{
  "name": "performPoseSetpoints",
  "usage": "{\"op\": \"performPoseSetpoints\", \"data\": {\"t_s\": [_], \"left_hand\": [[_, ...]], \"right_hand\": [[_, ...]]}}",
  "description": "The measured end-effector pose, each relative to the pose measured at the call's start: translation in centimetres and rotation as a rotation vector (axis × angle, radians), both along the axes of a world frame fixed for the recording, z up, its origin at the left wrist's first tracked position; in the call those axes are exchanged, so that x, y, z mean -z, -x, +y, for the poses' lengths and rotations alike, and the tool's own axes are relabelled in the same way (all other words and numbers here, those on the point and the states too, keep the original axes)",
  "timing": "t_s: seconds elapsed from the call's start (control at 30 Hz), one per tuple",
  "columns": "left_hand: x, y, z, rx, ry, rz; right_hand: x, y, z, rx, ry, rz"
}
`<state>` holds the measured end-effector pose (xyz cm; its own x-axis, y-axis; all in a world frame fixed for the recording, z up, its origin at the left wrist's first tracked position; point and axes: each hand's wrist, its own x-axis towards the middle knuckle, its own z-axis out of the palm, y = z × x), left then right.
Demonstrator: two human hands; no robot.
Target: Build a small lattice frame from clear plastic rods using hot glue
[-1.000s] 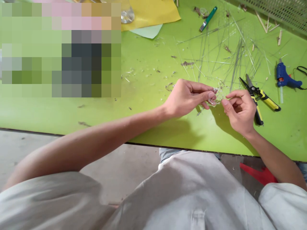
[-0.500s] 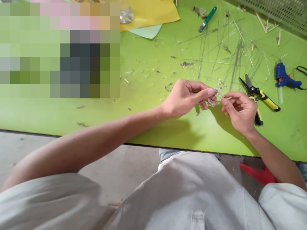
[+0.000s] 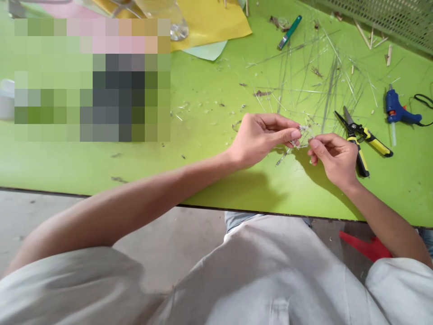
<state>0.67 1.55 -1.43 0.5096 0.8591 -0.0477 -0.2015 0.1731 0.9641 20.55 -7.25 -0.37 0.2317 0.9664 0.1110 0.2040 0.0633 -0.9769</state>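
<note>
A small, pale wire piece [image 3: 306,134] is held between my two hands above the green table [image 3: 203,180]. My left hand [image 3: 267,137] pinches its left side between thumb and fingers, and a twisted wire end sticks out below. On the right side, the thumb and index finger of my right hand [image 3: 333,155] are closed on its edge. The piece's fine details are too small to make out. Black and yellow snips [image 3: 363,135] lie open just right of my right hand. Behind both hands, thin loose wires [image 3: 324,81] are scattered.
A blue glue gun [image 3: 399,108] lies at the right. Farther back are a green cutter [image 3: 290,32], short wooden sticks [image 3: 389,55], a green perforated basket [image 3: 399,22] and a yellow sheet [image 3: 216,20]. A blurred patch covers the upper left.
My right hand has moved slightly left and tilted a little, still at the wire piece. My left hand keeps its pinch. The view has shifted slightly.
</note>
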Motion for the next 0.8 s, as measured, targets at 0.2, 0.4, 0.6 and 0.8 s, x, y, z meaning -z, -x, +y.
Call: {"op": "performPoseSetpoints", "data": {"t_s": [0.2,0.4,0.6,0.8], "left_hand": [[-0.1,-0.1,-0.4,-0.027,-0.029,-0.003],[-0.1,-0.2,-0.1,-0.066,-0.021,-0.047],[0.0,0.0,0.1,-0.054,-0.043,-0.002],[-0.1,0.0,0.0,-0.037,-0.060,-0.006]], "right_hand": [[0.0,0.1,0.0,0.036,0.021,0.075],[0.2,-0.4,0.1,0.024,-0.037,0.045],[0.9,-0.8,0.4,0.038,-0.080,-0.047],[1.3,-1.1,0.5,0.083,-0.163,-0.148]]}}
